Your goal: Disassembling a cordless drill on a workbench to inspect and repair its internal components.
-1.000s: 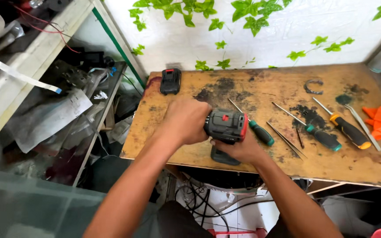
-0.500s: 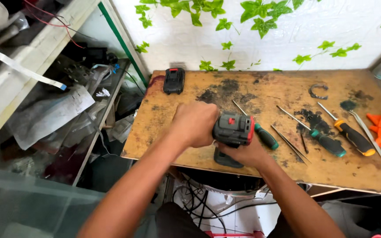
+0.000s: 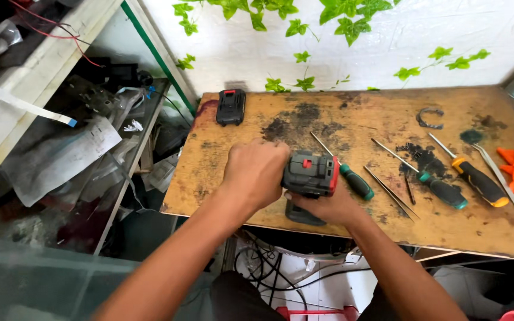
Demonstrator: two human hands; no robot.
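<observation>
Over a stained wooden desk (image 3: pixel 352 226), we grip a grey-and-red cordless drill body (image 3: pixel 310 174) near the front edge. Our left hand (image 3: pixel 257 172) closes over the drill's left end, fingers curled together and tucked out of sight. Our right hand (image 3: pixel 328 208) cradles the drill from beneath, fingers wrapped around its lower part. Just right of the drill lies a green-handled screwdriver (image 3: pixel 355 181); farther right sit a second green-handled screwdriver (image 3: pixel 441 189) and an orange-and-black screwdriver (image 3: pixel 477 181). Beyond the drill, toward the ivy-hung wall, rests a black battery pack (image 3: pixel 231 107).
</observation>
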